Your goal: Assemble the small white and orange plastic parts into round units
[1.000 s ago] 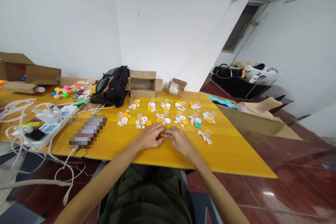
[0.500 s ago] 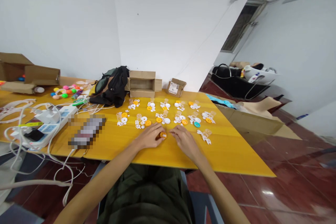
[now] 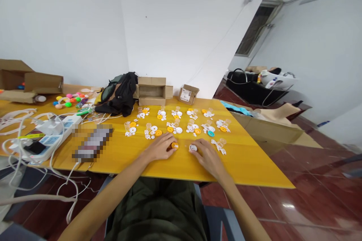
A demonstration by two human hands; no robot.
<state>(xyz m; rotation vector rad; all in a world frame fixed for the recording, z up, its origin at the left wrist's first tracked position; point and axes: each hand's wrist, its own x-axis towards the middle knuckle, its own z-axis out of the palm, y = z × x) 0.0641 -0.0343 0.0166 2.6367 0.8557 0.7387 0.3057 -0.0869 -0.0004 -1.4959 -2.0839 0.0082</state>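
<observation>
My left hand (image 3: 160, 148) rests on the yellow table (image 3: 249, 165) with its fingertips pinched on a small orange round part (image 3: 174, 145). My right hand (image 3: 207, 155) lies a little to the right, fingers curled around a small white round part (image 3: 193, 147). Just beyond both hands, several groups of small white, orange and teal plastic pieces (image 3: 177, 126) with little clear cups are laid out in rows.
A black bag (image 3: 120, 94) and open cardboard boxes (image 3: 152, 90) stand at the table's back. A white power strip with tangled cables (image 3: 42, 135) and a blurred flat object (image 3: 92, 142) lie at left. Coloured balls (image 3: 69, 99) lie far left. A cardboard sheet (image 3: 271, 128) is right of the table.
My hands were together on the orange part. The right hand has moved away to the right and now holds a white round part; the left stays on the orange one.
</observation>
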